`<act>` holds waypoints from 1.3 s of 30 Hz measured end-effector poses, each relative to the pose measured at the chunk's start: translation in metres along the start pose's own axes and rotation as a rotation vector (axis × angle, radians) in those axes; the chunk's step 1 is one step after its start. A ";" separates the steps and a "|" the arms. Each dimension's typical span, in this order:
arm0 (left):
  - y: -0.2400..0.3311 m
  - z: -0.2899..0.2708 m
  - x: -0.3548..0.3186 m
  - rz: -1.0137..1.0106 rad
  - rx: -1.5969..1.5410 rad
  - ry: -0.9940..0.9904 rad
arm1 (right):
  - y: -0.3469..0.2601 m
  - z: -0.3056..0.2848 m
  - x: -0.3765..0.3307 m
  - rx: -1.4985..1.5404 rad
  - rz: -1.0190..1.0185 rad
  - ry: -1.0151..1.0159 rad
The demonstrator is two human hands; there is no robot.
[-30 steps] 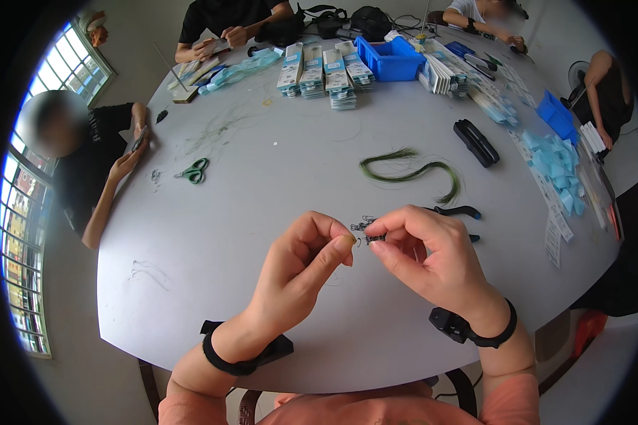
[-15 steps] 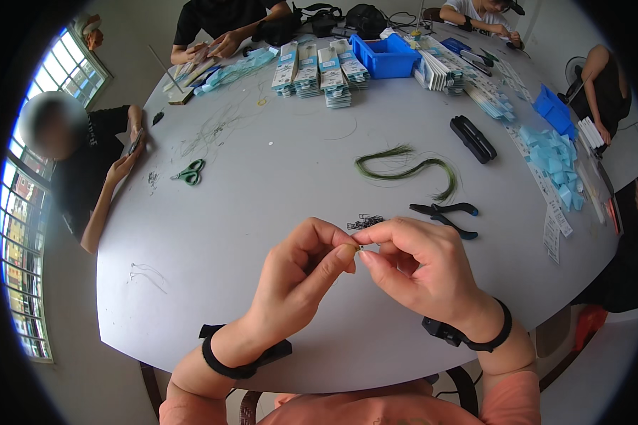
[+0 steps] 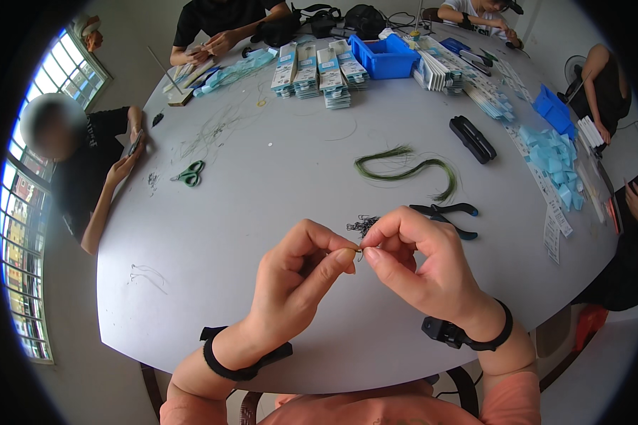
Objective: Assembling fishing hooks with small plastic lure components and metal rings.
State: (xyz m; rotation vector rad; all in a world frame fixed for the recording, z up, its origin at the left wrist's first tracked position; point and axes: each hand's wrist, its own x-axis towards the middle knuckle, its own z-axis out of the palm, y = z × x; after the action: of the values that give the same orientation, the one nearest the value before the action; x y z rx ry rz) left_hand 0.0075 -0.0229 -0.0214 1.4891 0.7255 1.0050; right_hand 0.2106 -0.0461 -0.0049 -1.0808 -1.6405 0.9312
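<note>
I look down on a big round grey table [image 3: 262, 234] in a pale-walled room, with barred windows [image 3: 28, 177] curving up the left edge and other people seated around the far rim. My left hand [image 3: 298, 283] and right hand [image 3: 418, 273] meet above the near part of the table, each with thumb and forefinger pinched shut on a tiny hook-like piece [image 3: 359, 252]; it is too small for me to make out its shape. Just beyond it a little heap of dark small parts [image 3: 362, 225] lies on the table, equally hard to read. Black pliers [image 3: 446, 214] and a coil of green line [image 3: 404, 168] lie farther out. A blue bin [image 3: 384, 57] stands at the far side; I cannot see its contents. Stacked card packets [image 3: 319, 67] sit beside it.
</note>
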 end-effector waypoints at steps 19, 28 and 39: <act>0.001 0.001 0.000 0.034 0.043 0.012 | 0.005 0.000 0.000 0.328 0.189 -0.121; 0.001 0.001 0.000 0.054 0.054 0.004 | 0.006 0.000 0.000 0.335 0.186 -0.131; 0.000 0.001 -0.001 0.060 0.051 0.005 | 0.004 -0.001 0.000 0.383 0.186 -0.144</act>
State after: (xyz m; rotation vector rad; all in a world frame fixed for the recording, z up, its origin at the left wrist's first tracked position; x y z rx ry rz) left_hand 0.0078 -0.0243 -0.0215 1.5610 0.7191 1.0425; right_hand 0.2129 -0.0446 -0.0085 -0.9258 -1.4108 1.4081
